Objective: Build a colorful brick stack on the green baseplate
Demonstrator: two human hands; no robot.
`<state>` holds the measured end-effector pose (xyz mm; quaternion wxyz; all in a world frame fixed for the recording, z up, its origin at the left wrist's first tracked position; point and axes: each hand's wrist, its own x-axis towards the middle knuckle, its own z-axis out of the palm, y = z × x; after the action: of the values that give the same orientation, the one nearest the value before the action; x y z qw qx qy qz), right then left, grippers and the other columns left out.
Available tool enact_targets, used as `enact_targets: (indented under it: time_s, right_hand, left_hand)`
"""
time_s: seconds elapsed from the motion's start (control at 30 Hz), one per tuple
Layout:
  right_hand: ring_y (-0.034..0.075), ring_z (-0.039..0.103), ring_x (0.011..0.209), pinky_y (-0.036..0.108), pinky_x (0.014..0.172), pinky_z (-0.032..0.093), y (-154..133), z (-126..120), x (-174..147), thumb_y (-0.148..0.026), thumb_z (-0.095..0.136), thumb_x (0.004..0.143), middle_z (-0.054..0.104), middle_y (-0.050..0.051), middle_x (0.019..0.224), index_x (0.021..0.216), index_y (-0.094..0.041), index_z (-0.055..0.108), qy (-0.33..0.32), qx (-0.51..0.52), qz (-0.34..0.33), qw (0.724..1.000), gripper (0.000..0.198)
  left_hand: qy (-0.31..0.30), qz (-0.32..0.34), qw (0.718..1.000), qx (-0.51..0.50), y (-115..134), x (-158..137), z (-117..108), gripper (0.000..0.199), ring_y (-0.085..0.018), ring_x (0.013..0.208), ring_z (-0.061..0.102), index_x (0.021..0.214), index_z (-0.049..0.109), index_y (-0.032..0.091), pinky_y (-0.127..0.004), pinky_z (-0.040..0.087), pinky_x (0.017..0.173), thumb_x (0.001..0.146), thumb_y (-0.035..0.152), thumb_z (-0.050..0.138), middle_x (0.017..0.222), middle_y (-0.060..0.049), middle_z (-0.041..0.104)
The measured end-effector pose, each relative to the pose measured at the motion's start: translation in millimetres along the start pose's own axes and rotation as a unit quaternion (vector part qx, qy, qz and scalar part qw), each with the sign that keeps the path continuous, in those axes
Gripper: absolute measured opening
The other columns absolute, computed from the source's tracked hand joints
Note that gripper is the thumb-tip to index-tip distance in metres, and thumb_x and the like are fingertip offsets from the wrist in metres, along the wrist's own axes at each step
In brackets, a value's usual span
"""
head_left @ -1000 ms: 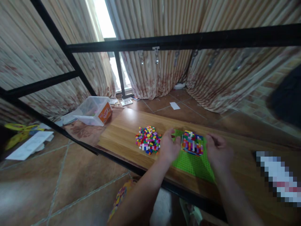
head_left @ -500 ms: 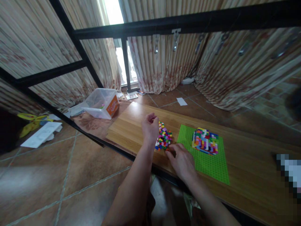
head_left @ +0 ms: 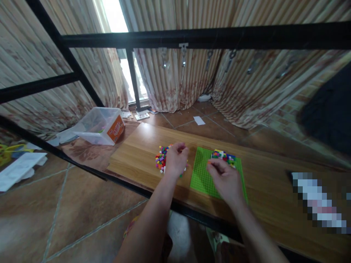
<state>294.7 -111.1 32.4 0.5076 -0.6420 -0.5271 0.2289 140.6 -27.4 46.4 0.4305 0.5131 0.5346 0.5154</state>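
My left hand [head_left: 177, 160] hovers over the right side of a loose pile of small colourful toy bricks [head_left: 161, 159] on the wooden table. Its fingers are loosely curled and apart, with nothing visible in them; the hand hides part of the pile. My right hand [head_left: 227, 179] is above the green baseplate [head_left: 201, 171], thumb and fingertips pinching a small orange brick [head_left: 209, 162]. Just beyond those fingers stands a built block of multicoloured bricks [head_left: 223, 155] on the baseplate, its near side covered by the hand.
A clear plastic box [head_left: 100, 126] with an orange label stands past the table's left end. Black metal bars [head_left: 192, 39] cross above the table [head_left: 131, 149]. A pixelated object [head_left: 318, 201] lies at the right. A dark shape [head_left: 329, 98] is at the far right.
My right hand has moved from the pile's edge to over the baseplate, now with an orange brick. My left hand has shifted to the pile's right side. The view has turned right.
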Motion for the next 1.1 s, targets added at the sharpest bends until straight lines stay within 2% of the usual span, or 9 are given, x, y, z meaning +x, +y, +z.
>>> enact_targets:
  time_s: [0.1,0.2,0.27,0.4,0.5,0.6,0.77,1.1]
  right_hand:
    - [0.022,0.07,0.076,0.037,0.074,0.056,17,-31,19,-0.048,0.061,0.083,0.077,0.007,0.09,0.098,-0.022,0.074,0.079,0.003,0.051,0.996,0.033]
    - [0.024,0.07,0.088,0.04,0.085,0.054,33,-54,36,-0.043,0.058,0.082,0.077,0.008,0.098,0.095,-0.023,0.076,0.102,-0.08,0.02,0.991,0.03]
    - [0.025,0.069,0.093,0.04,0.089,0.052,41,-61,45,-0.039,0.055,0.082,0.076,0.008,0.099,0.092,-0.024,0.077,0.111,-0.117,-0.005,0.987,0.029]
    - [0.024,0.067,0.093,0.04,0.089,0.051,48,-60,58,-0.037,0.049,0.085,0.074,0.009,0.099,0.094,-0.023,0.078,0.083,-0.152,-0.054,0.983,0.033]
    - [0.026,0.065,0.096,0.044,0.092,0.049,49,-57,65,-0.036,0.048,0.087,0.074,0.009,0.101,0.101,-0.023,0.077,0.057,-0.167,-0.085,0.981,0.035]
    - [0.026,0.064,0.094,0.045,0.093,0.048,47,-54,70,-0.035,0.05,0.087,0.074,0.008,0.095,0.11,-0.026,0.076,0.057,-0.176,-0.098,0.978,0.035]
    - [0.025,0.065,0.092,0.043,0.091,0.049,45,-52,72,-0.033,0.053,0.085,0.074,0.006,0.089,0.113,-0.026,0.075,0.043,-0.164,-0.099,0.981,0.036]
    - [0.024,0.069,0.096,0.043,0.095,0.05,61,-53,72,-0.042,0.057,0.087,0.077,0.006,0.102,0.117,-0.025,0.073,0.034,-0.086,-0.034,0.995,0.038]
  left_hand:
    - [-0.042,0.01,0.998,0.037,3,-8,12,0.022,-0.016,0.079,0.067,0.099,0.072,0.011,-0.027,0.052,0.077,0.08,0.015,0.062,0.089,-0.007,0.074]
    - [-0.097,0.019,0.993,0.071,5,-17,25,0.018,-0.016,0.077,0.067,0.094,0.072,0.013,-0.027,0.052,0.075,0.083,0.016,0.059,0.087,-0.007,0.074]
    - [-0.122,0.016,0.987,0.099,5,-23,33,0.018,-0.016,0.078,0.068,0.095,0.072,0.014,-0.028,0.053,0.076,0.083,0.016,0.058,0.09,-0.007,0.075]
    - [-0.144,0.003,0.979,0.145,6,-30,46,0.021,-0.017,0.082,0.069,0.102,0.07,0.016,-0.029,0.054,0.079,0.084,0.017,0.06,0.099,-0.008,0.075]
    - [-0.16,-0.001,0.973,0.165,8,-32,50,0.021,-0.018,0.083,0.069,0.102,0.07,0.015,-0.029,0.054,0.08,0.084,0.016,0.06,0.1,-0.009,0.075]
    - [-0.168,-0.002,0.969,0.179,11,-33,51,0.02,-0.019,0.083,0.069,0.102,0.07,0.014,-0.03,0.054,0.08,0.084,0.016,0.06,0.1,-0.009,0.076]
    - [-0.172,-0.005,0.967,0.189,10,-34,50,0.022,-0.019,0.084,0.07,0.103,0.071,0.015,-0.03,0.054,0.08,0.084,0.017,0.06,0.101,-0.009,0.076]
    - [-0.181,-0.006,0.966,0.183,4,-34,53,0.024,-0.02,0.085,0.071,0.105,0.071,0.015,-0.031,0.054,0.08,0.085,0.019,0.059,0.102,-0.01,0.076]
